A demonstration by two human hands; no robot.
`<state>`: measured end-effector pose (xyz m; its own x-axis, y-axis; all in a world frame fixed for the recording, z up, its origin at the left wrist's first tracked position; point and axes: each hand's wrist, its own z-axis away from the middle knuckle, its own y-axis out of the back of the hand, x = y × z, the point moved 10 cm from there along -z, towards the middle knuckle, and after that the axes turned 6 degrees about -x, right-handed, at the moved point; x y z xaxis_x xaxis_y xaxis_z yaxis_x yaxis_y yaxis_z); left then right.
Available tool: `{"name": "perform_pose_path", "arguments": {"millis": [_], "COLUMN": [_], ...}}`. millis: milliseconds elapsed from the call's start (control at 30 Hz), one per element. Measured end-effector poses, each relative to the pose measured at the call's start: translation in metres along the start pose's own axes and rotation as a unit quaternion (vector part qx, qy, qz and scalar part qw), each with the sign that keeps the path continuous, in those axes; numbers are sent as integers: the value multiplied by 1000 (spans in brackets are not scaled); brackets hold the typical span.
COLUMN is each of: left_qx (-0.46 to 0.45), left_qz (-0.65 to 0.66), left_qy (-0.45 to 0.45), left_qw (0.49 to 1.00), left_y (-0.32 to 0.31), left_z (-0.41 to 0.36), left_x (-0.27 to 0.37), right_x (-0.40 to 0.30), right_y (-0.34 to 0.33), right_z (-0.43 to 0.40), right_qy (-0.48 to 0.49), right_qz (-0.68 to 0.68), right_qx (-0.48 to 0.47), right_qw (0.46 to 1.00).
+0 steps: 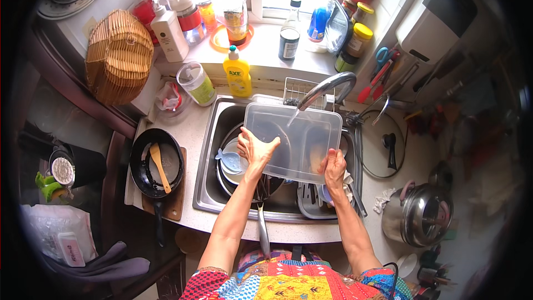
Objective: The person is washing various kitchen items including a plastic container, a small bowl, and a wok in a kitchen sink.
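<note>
A translucent rectangular plastic lid (297, 146) is held tilted over the stainless steel sink (202, 175). My left hand (256, 146) is at its left edge, with the thumb lying over the face of the lid. Its lower right corner is gripped by my right hand (334, 168). A thin stream of water (293, 117) runs from the curved metal faucet (322, 86) onto the upper part of the lid. Below, partly hidden, sit stacked bowls, a light blue fish-shaped dish (230, 161), a pan with a metal handle (263, 225) and a grey plastic tray (307, 209).
Left of the sink, a black frying pan (143, 175) with a wooden spatula (160, 166) rests on a wooden board (177, 208). Yellow dish soap (238, 76) stands behind the sink. To the right are a glass pan lid (374, 150) and a steel pot (399, 221).
</note>
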<state>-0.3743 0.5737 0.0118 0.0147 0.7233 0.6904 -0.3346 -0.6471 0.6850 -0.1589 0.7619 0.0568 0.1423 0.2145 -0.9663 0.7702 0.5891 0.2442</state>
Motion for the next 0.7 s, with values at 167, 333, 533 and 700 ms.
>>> {"name": "perform_pose_path", "arguments": {"millis": [167, 333, 533, 700], "left_qx": [15, 40, 34, -90], "left_qz": [-2, 11, 209, 443], "left_qy": [-4, -60, -122, -43], "left_qw": [1000, 997, 970, 891], "left_y": [0, 8, 11, 17], "left_z": [1, -3, -47, -41], "left_x": [4, 8, -47, -46], "right_x": [-2, -5, 5, 45], "right_y": [3, 11, 4, -8], "right_z": [1, -3, -8, -14], "right_qy": [-2, 8, -47, -83], "right_qz": [-10, 1, -55, -142], "right_qx": [0, 12, -14, -43], "right_qw": [1000, 1000, 997, 985]}}
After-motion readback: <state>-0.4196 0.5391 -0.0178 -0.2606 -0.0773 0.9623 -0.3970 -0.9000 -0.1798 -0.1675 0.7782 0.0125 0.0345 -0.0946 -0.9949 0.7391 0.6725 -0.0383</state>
